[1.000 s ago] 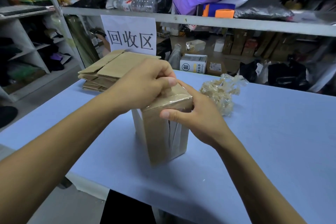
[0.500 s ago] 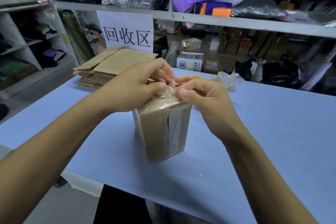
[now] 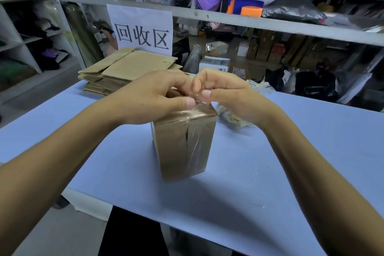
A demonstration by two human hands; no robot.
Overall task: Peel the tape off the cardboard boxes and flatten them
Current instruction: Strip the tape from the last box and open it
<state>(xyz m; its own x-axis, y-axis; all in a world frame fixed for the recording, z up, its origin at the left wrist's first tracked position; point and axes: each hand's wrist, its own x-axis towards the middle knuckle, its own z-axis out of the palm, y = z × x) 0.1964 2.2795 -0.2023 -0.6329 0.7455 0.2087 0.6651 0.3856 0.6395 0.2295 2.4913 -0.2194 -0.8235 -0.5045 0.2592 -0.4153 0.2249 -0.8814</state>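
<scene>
A small brown cardboard box (image 3: 182, 145) stands upright on the blue table (image 3: 270, 162), wrapped in clear glossy tape. My left hand (image 3: 153, 97) rests on the box's top, thumb pressed on the taped top edge. My right hand (image 3: 228, 93) is at the top too, its thumb and forefinger pinching a lifted bit of clear tape (image 3: 197, 97) above the top face. Most of the box's top is hidden under my fingers.
A stack of flattened cardboard (image 3: 128, 68) lies at the table's far left. A crumpled wad of peeled tape (image 3: 234, 116) sits just right of the box, behind my right wrist. A white paper sign (image 3: 143, 29) hangs from the metal shelf rail (image 3: 270, 25) behind.
My right hand left the box's front corner and rose to the top, where it now pinches a raised bit of tape. My left hand stayed on the top.
</scene>
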